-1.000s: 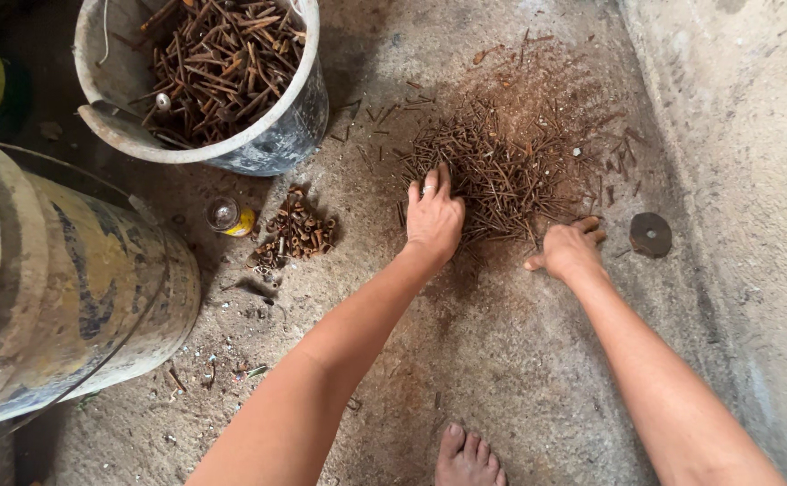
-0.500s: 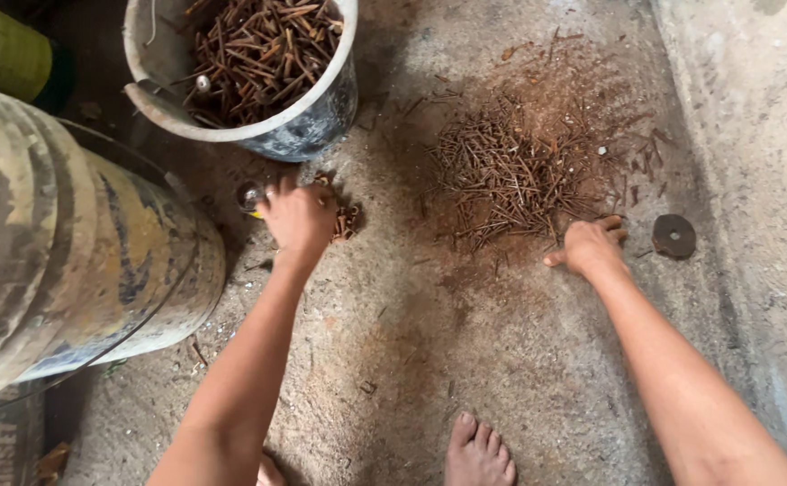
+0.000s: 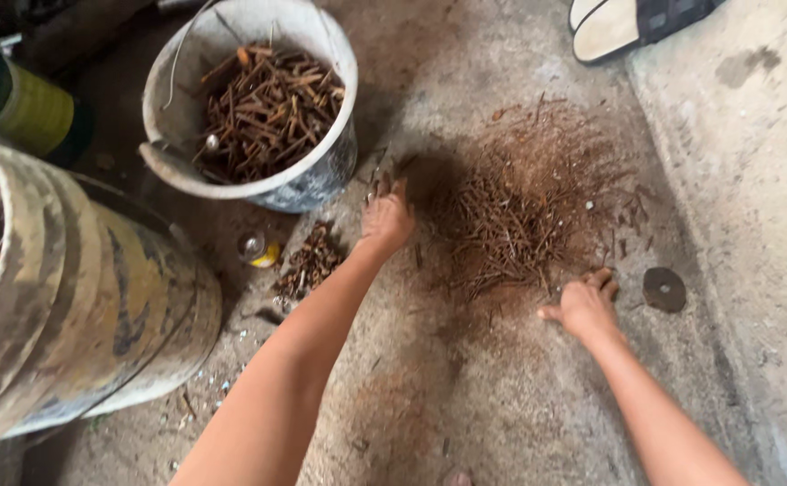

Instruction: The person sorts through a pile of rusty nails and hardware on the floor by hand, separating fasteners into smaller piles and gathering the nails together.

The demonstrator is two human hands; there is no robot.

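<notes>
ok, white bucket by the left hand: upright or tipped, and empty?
Upright and not empty. The white bucket stands on the concrete floor with its mouth facing up, and rusty nails fill much of its inside.

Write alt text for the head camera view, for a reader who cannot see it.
A person's left hand reaches over a concrete floor toward a spread pile of rusty nails, while the right hand rests on the floor at the pile's near edge. A grey bucket full of rusty nails stands to the left, with a smaller heap of screws below it.

Workshop floor: rusty nails (image 3: 511,225), stained buckets (image 3: 308,184).
</notes>
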